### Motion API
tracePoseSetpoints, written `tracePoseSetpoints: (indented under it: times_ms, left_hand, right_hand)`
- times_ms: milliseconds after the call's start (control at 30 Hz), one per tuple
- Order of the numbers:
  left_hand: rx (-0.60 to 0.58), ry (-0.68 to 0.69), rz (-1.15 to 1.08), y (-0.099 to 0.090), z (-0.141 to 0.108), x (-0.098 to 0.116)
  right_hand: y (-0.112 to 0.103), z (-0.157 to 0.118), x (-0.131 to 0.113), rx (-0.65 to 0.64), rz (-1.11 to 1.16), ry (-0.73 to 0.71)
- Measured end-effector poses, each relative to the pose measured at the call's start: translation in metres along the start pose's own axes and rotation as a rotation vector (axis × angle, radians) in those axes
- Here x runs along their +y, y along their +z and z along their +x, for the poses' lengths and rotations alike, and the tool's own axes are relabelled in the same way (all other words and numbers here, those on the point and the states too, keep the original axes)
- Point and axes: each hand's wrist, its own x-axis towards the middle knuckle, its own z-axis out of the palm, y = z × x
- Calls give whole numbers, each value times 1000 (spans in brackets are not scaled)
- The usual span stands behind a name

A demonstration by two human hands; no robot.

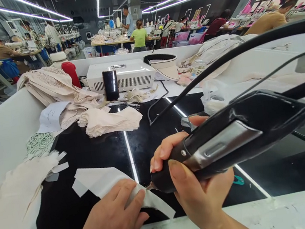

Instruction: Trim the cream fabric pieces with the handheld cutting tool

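Note:
A cream fabric piece (99, 180) lies on the black glossy work surface (106, 150), one end curving to the right as a narrow strip. My left hand (118, 211) rests on it, fingers stretched out and pressing it down, with the thumb apart. Wrapped in my right hand (192, 189) is a black corded hand tool (225, 142) with a metal lever along its side. The tool's narrow metal tip meets the fabric edge just beyond my left fingertips. Whether the tip touches the fabric I cannot tell. My left palm hides part of the piece.
Stacked cream fabric pieces (113, 120) lie ahead, with a larger pile (14, 204) at left beside green elastic loops (40, 143). A phone (110, 85) leans on a white vented box (122, 75). The thick cable (218, 58) arches across the right. People work at sewing tables behind.

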Motion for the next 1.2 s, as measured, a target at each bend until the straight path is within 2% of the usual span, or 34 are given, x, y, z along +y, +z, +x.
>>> tracePoseSetpoints:
  times_ms: [133,300,600,733,967,1100,1200]
  left_hand:
    - [-10,15,23,3,-4,-1]
    - [-22,23,43,1,-5,-2]
    - [0,9,1,1,-1,0]
    - [17,-8,-9,2,-1,0]
    - [32,-13,-10,5,-2,2]
    - [-3,-2,-7,4,-2,2]
    - [-64,-5,-72,-4,-1,-3]
  right_hand:
    - [0,1,0,-17,-5,-26]
    - [6,7,4,21,6,-47]
    - [17,12,11,-5,33,13]
    - [16,13,10,1,45,47]
    - [7,12,6,10,43,-2]
    - [8,9,6,7,25,31]
    - [10,11,7,0,42,19]
